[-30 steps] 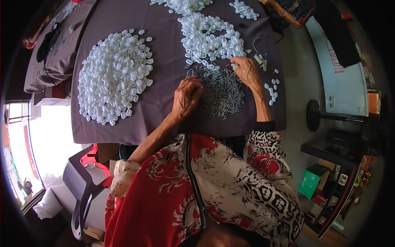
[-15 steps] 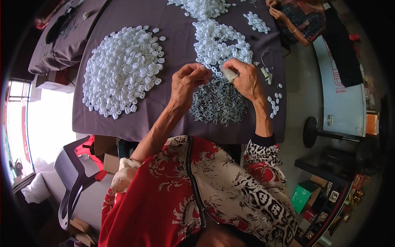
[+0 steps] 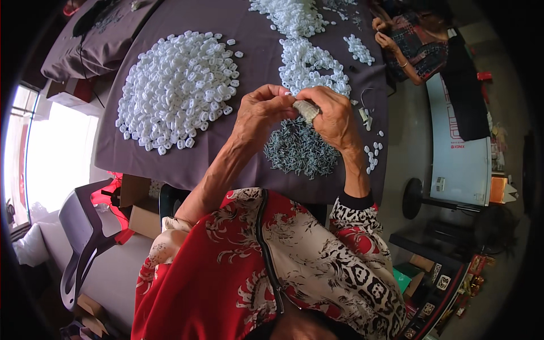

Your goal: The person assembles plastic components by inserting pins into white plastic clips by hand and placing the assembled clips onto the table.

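My left hand [image 3: 262, 113] pinches a small white oval plastic piece [image 3: 288, 93] between thumb and fingers, mostly covered by the fingertips. My right hand [image 3: 335, 118] meets it, fingers closed at the same spot; what they hold, if anything, is hidden. A pale wrap [image 3: 307, 111] covers one of its fingers. Just below the hands lies a heap of small grey screws or nails [image 3: 300, 150]. Beyond them spreads a heap of white oval pieces [image 3: 303, 56] with holes. To the left rises a larger mound of the same pieces [image 3: 181, 90].
Everything lies on a table with a dark purple-brown cloth [image 3: 226, 164]. Several loose white pieces [image 3: 372, 156] lie near its right edge. Another person's hands [image 3: 385, 35] work at the far right. A grey plastic chair [image 3: 85, 226] stands at the lower left.
My hands were apart half a second ago and are now together, fingertips meeting over the near edge of the white heap. The whole view has shifted slightly.
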A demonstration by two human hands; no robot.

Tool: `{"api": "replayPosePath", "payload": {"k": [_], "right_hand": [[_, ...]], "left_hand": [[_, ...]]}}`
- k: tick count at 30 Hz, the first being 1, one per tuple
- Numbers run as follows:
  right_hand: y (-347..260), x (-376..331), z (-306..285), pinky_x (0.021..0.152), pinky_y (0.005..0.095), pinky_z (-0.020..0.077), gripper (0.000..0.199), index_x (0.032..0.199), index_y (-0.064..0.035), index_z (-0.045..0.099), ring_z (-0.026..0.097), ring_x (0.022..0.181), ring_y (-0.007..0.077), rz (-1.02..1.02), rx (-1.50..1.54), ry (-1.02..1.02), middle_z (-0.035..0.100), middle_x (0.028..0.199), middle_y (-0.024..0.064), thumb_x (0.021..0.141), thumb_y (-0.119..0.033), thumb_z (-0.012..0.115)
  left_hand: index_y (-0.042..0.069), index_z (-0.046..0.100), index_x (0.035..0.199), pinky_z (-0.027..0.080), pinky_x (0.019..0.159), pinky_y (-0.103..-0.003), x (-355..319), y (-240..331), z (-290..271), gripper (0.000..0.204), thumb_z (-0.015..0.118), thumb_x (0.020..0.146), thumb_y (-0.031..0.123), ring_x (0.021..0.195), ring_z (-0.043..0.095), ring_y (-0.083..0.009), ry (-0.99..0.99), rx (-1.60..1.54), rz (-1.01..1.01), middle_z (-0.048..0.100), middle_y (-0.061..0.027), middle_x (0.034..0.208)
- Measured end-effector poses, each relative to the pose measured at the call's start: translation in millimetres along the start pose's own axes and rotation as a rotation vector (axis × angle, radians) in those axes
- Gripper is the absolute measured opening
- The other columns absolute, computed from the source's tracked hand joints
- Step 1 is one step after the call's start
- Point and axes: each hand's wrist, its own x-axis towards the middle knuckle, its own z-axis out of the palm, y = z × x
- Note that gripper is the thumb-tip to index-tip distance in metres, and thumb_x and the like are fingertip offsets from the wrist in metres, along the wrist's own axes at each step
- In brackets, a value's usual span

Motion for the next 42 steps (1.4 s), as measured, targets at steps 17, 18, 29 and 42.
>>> {"api": "replayPosePath", "payload": {"k": [17, 18, 29, 42], "right_hand": [[-19.1, 1.8, -13.8, 0.07, 0.0229, 0.0457, 0.011, 0.087, 0.0009, 0.055, 0.058, 0.076, 0.0111, 0.19, 0.41, 0.145, 0.06, 0.083, 0.0054, 0.077, -0.004, 0.053], [-19.9, 2.1, -14.4, 0.07, 0.0229, 0.0457, 0.011, 0.087, 0.0009, 0.055, 0.058, 0.076, 0.0111, 0.192, 0.411, 0.148, 0.06, 0.083, 0.0054, 0.077, -0.004, 0.053], [-21.8, 2.8, -15.2, 0.067, 0.0246, 0.0468, 0.009, 0.085, 0.0007, 0.055, 0.06, 0.073, 0.013, 0.171, 0.338, 0.126, 0.061, 0.079, 0.0061, 0.076, -0.003, 0.054], [-22.7, -0.1, -14.8, 0.064, 0.0274, 0.0471, 0.014, 0.085, -0.0017, 0.055, 0.062, 0.07, 0.0196, 0.154, 0.246, 0.143, 0.062, 0.078, 0.0073, 0.071, 0.0, 0.053]], "left_hand": [[-0.003, 0.056, 0.09, 0.051, 0.074, -0.031, -25.5, 20.6, 24.3, 0.014, 0.059, 0.08, 0.006, 0.079, 0.061, -0.0196, -0.073, -0.156, 0.074, 0.061, -0.0132, 0.085], [-0.003, 0.056, 0.09, 0.051, 0.074, -0.03, -26.1, 20.8, 24.1, 0.014, 0.059, 0.08, 0.006, 0.078, 0.061, -0.0195, -0.073, -0.151, 0.082, 0.061, -0.0132, 0.085], [-0.004, 0.056, 0.09, 0.051, 0.074, -0.029, -29.5, 18.7, 28.3, 0.015, 0.06, 0.079, 0.005, 0.076, 0.061, -0.0183, -0.027, -0.094, 0.105, 0.061, -0.0124, 0.084], [-0.004, 0.058, 0.087, 0.045, 0.065, -0.023, -29.6, 15.4, 29.8, 0.016, 0.063, 0.078, 0.007, 0.067, 0.056, -0.0121, 0.0, 0.06, 0.167, 0.06, -0.0073, 0.073]]}}
